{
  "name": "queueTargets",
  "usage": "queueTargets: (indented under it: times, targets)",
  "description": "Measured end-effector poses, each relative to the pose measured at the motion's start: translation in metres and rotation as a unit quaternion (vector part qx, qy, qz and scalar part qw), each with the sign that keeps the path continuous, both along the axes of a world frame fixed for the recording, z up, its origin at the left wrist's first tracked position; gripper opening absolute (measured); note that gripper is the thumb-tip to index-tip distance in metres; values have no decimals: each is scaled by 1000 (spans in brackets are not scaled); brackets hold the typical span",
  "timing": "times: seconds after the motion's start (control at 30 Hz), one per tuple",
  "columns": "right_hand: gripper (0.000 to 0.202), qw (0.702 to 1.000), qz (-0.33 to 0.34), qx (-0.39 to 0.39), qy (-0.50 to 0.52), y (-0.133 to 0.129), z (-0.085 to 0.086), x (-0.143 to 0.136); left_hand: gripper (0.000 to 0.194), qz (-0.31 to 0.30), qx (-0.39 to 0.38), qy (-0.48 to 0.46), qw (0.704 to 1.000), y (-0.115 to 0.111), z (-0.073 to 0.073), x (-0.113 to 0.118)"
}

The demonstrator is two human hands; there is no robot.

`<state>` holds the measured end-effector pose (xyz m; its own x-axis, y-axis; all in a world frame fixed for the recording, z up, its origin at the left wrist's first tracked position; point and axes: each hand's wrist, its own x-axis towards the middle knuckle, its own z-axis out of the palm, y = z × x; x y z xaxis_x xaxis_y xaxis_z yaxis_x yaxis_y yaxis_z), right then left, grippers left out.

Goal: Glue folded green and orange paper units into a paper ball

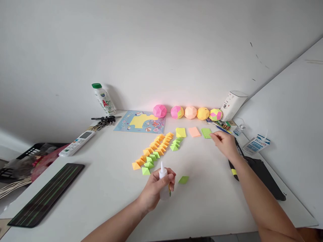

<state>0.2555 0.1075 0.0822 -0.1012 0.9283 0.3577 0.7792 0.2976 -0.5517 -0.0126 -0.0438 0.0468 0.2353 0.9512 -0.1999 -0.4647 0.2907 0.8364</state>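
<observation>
My left hand (157,185) is wrapped round a white glue bottle (163,173) with a thin pointed nozzle facing up. Just to its right a folded green paper piece (183,180) lies on the table. At the back right, my right hand (224,143) pinches the right edge of a green sticky note pad (206,133). Beside that pad lie a peach pad (194,132) and a yellow pad (181,132). Folded orange paper pieces (153,145) and green paper pieces (148,164) stand in slanting rows beyond my left hand.
Several faceted paper balls, one of them pink (159,111), line the wall. A puzzle board (141,121), a white bottle (104,99) and a remote control (77,144) are at the left. A white box (233,106) and a black pouch (264,178) stand right.
</observation>
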Motion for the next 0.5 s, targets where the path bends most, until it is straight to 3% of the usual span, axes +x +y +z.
queueTargets:
  times: [0.13, 0.23, 0.5]
  targets:
    - [22, 995, -43, -86, -18, 35, -20, 52, 22, -11, -15, -5, 1000, 0, 0, 1]
    - [18, 989, -67, -124, -44, 47, -27, 70, 21, -23, -15, 1, 1000, 0, -1, 2]
    - [13, 983, -138, -101, -72, 45, -8, 80, 21, -33, -18, 5, 999, -1, 1, 0]
